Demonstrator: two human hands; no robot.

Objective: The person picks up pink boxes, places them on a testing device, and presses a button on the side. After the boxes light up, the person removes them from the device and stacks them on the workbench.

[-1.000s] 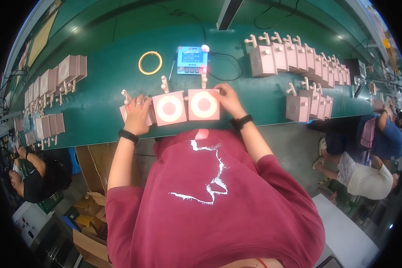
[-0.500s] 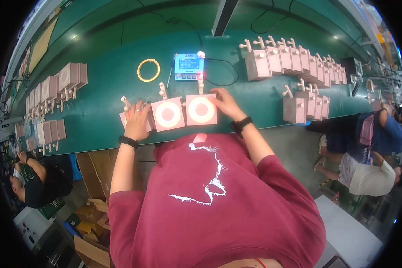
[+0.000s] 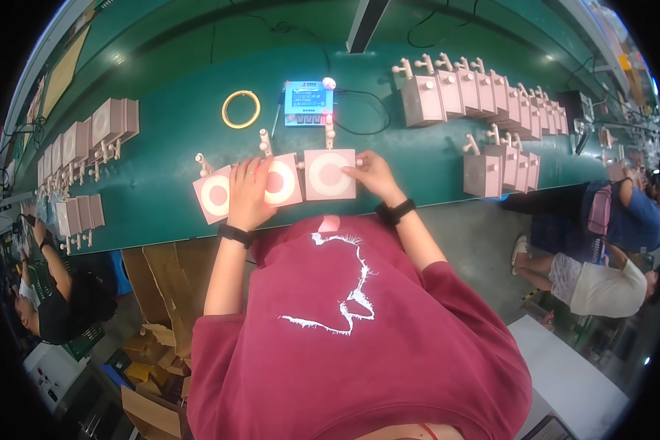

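As left hand (image 3: 251, 193) lies (palm-down), right (image 3: 375, 178) curls

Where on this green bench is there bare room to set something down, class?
Free: between the far-left boxes and the yellow ring, and between the right hand and the right-side boxes. Crowded: around the three middle boxes and the left hand.

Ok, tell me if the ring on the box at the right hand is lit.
Off: the pale ring shows no glow, while the left box and middle box have theirs shining brightly.
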